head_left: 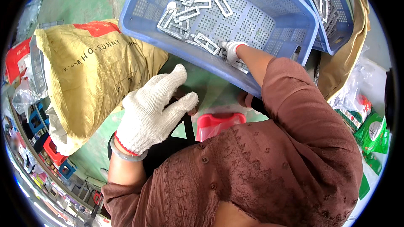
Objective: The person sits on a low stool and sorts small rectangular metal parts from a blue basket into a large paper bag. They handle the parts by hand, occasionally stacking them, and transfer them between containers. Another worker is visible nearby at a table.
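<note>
My right hand (233,51), in a white knit glove, reaches down inside a blue perforated plastic crate (290,6), close to its near wall. Its fingers are curled over small rectangular metal frames, partly hidden beneath the glove. Just left of it lies another open rectangular metal frame (206,43); one more metal frame (222,5) rests alone on the crate floor. Several others are heaped in the crate's left part. My left hand (155,108), gloved in the same white knit with a bracelet at the wrist, hovers outside the crate, empty, thumb and fingers apart.
A large yellow woven sack (90,75) stands left of the crate. At upper right, a second blue crate (336,38) holds more metal frames, with brown paper sacking (343,65) beside it. A red plastic stool (221,124) is below, near my body. Shelving with goods lines the lower left.
</note>
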{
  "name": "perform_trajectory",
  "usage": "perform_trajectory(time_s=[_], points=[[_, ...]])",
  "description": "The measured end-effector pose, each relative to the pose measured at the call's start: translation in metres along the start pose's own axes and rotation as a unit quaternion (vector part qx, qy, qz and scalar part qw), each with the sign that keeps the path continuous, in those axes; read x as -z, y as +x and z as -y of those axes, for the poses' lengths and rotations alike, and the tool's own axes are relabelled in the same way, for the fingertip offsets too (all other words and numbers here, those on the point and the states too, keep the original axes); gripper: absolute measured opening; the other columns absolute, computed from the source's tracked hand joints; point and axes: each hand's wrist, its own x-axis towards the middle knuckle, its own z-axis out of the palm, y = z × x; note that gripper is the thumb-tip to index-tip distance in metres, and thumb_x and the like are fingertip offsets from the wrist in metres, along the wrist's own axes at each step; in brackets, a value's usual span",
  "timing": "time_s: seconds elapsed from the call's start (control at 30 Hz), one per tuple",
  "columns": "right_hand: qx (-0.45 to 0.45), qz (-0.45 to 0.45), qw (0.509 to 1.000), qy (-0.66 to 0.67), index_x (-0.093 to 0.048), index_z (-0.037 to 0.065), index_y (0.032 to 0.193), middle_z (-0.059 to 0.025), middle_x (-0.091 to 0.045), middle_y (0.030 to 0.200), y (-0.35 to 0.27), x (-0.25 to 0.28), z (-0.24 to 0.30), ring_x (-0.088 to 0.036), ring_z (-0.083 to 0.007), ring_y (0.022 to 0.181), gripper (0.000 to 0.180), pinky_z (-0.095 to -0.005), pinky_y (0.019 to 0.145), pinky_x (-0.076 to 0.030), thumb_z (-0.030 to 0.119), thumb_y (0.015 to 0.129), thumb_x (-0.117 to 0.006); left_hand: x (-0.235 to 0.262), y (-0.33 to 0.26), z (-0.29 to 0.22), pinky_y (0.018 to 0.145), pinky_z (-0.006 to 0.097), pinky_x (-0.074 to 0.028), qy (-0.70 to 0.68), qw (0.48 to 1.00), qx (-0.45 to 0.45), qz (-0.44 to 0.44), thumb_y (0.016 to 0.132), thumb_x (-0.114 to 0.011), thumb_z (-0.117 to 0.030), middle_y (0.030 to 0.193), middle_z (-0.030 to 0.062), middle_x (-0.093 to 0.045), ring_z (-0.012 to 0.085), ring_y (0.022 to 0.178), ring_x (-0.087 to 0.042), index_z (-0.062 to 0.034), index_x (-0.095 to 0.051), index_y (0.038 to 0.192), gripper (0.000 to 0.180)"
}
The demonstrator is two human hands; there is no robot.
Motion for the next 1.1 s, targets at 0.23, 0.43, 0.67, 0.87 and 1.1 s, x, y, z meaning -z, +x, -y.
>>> perform_trajectory(time_s=[0.23,0.43,0.67,0.87,1.1], points=[[0.019,0.048,0.999,-0.002,-0.043,0.011,0.148,-0.0138,-0.058,0.137,0.003,0.010,-0.005,-0.060,-0.0297,0.122,0.099,-0.0398,0.098,-0.052,0.025,0.060,-0.085,0.008,0.002,-0.006,0.082,0.031,-0.057,0.006,0.999,0.031,0.041,0.083,-0.081,-0.023,0.108,0.0145,-0.071,0.0192,0.089,-0.073,-0.0008,-0.065,0.126,0.051],[0.056,0.004,0.992,-0.115,-0.045,0.017,0.147,-0.0124,-0.050,0.142,-0.018,0.000,-0.003,-0.057,-0.0301,0.126,0.089,-0.0390,0.100,-0.050,0.028,0.067,-0.081,0.001,0.001,-0.001,0.070,0.035,-0.056,-0.003,1.000,-0.006,0.000,0.084,-0.078,-0.025,0.096,0.0152,-0.069,0.0262,0.078,-0.071,-0.0034,-0.066,0.119,0.043],[0.053,0.000,0.983,-0.178,-0.045,0.022,0.146,-0.0115,-0.044,0.148,-0.023,-0.004,0.006,-0.051,-0.0293,0.133,0.080,-0.0400,0.101,-0.050,0.020,0.072,-0.075,-0.001,0.003,0.000,0.070,0.035,-0.056,0.012,1.000,-0.012,0.001,0.084,-0.078,-0.025,0.097,0.0156,-0.070,0.0284,0.078,-0.071,-0.0038,-0.067,0.119,0.042],[0.027,-0.023,0.986,-0.165,-0.048,0.021,0.144,-0.0122,-0.047,0.143,-0.021,-0.008,0.009,-0.058,-0.0314,0.125,0.076,-0.0393,0.097,-0.053,0.016,0.073,-0.074,-0.001,-0.002,0.002,0.069,0.035,-0.056,0.008,1.000,-0.008,-0.004,0.084,-0.078,-0.026,0.097,0.0155,-0.070,0.0273,0.078,-0.071,-0.0039,-0.066,0.119,0.043],[0.025,-0.034,0.986,-0.163,-0.052,0.021,0.141,-0.0106,-0.049,0.141,-0.024,-0.002,0.014,-0.059,-0.0283,0.124,0.072,-0.0395,0.094,-0.054,0.019,0.072,-0.075,0.001,-0.003,0.004,0.070,0.034,-0.057,0.014,1.000,-0.007,-0.011,0.084,-0.078,-0.028,0.099,0.0149,-0.070,0.0266,0.079,-0.072,-0.0045,-0.066,0.120,0.044]])
